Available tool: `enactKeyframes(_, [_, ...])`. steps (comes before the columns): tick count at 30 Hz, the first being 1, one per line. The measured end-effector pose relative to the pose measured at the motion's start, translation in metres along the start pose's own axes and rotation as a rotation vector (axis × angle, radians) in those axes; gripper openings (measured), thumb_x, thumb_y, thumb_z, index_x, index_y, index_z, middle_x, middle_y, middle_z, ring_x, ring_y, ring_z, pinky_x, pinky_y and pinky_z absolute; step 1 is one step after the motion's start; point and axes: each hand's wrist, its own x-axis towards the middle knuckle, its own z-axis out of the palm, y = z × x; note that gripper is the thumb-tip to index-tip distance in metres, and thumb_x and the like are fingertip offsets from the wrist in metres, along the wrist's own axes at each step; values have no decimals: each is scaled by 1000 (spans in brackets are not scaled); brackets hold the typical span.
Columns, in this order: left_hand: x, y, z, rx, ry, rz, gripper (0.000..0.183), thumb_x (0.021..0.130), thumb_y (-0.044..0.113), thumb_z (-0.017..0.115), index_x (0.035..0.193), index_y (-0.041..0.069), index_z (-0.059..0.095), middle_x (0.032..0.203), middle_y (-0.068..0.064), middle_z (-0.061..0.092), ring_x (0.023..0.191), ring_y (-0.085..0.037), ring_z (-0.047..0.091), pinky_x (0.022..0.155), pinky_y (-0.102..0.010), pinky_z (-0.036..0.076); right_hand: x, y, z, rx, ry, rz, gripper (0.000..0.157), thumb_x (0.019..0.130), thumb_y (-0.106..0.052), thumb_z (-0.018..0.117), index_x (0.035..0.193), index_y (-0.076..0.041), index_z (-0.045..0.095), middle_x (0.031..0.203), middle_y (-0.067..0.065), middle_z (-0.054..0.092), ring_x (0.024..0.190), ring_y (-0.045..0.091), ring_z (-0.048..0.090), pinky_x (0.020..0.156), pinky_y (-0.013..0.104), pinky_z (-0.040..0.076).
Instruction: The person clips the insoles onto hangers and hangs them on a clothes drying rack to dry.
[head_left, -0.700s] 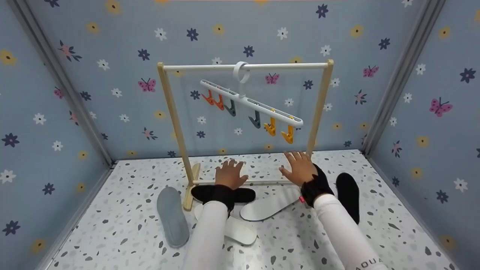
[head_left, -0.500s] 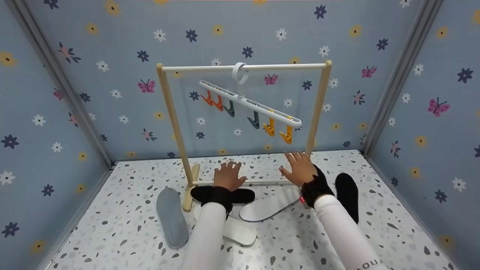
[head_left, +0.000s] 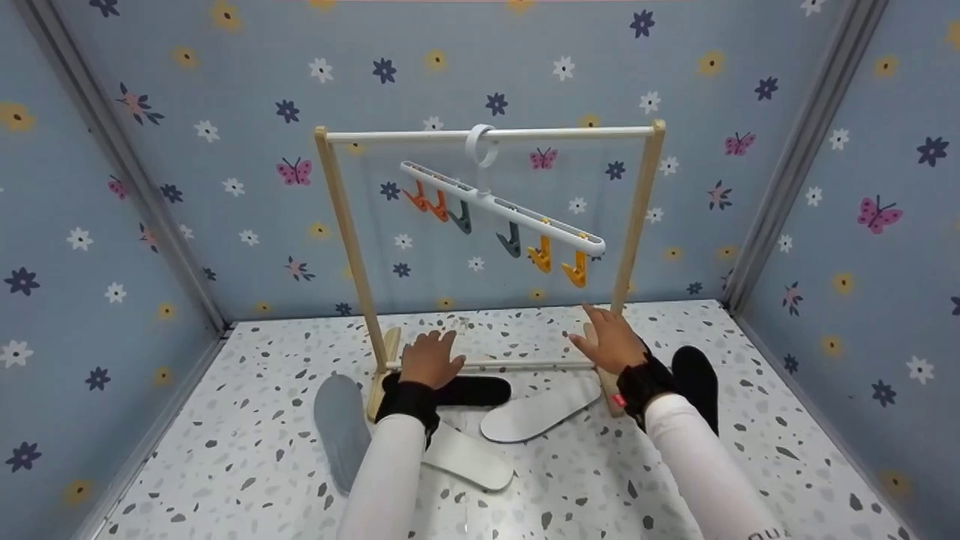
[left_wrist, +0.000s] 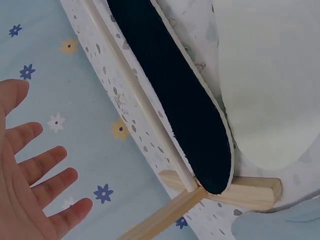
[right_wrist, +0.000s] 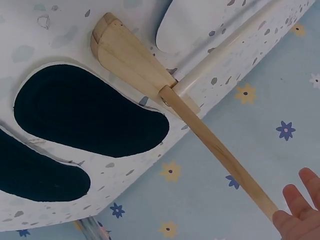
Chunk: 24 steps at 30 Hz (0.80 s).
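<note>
My left hand (head_left: pixel 431 360), fingers spread and holding nothing, hovers above a black insole (head_left: pixel 474 391) by the rack's left foot. In the left wrist view that insole (left_wrist: pixel 175 100) lies along the rack's lower bar, its end touching the wooden foot (left_wrist: pixel 250 192). Near the rack's right post, my right hand (head_left: pixel 609 343) is also raised with extended fingers and nothing held. Two black insoles show in the right wrist view, one (right_wrist: pixel 90 110) beside the rack's foot (right_wrist: pixel 130 55). Between my arms lie a cream insole (head_left: pixel 472 459) and a pale grey insole (head_left: pixel 541 411).
A small rack (head_left: pixel 562 133) with wooden posts stands ahead. From its top bar hangs a white hanger (head_left: pixel 487 201) with orange, grey-green and yellow clips (head_left: pixel 540 255). A blue-grey insole (head_left: pixel 341 427) lies left. Flower-patterned walls (head_left: pixel 150 187) enclose the speckled surface (head_left: pixel 247 420).
My left hand has moved left and slightly nearer, uncovering more of the black insole. The right hand has shifted a little right and turned. The insoles and hanger stay put.
</note>
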Motion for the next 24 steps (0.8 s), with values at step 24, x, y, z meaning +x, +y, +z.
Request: enactKeyframes(24, [-41,-76,-4,-104,28,-297,27,86,17,61,98,-7,63,81,-23,62,71,-40,60,59,-50,48,-1,16,-31,681,204,78,39,97,-9,49,132,7,45,125,27,53,118,35,49,100,44,38])
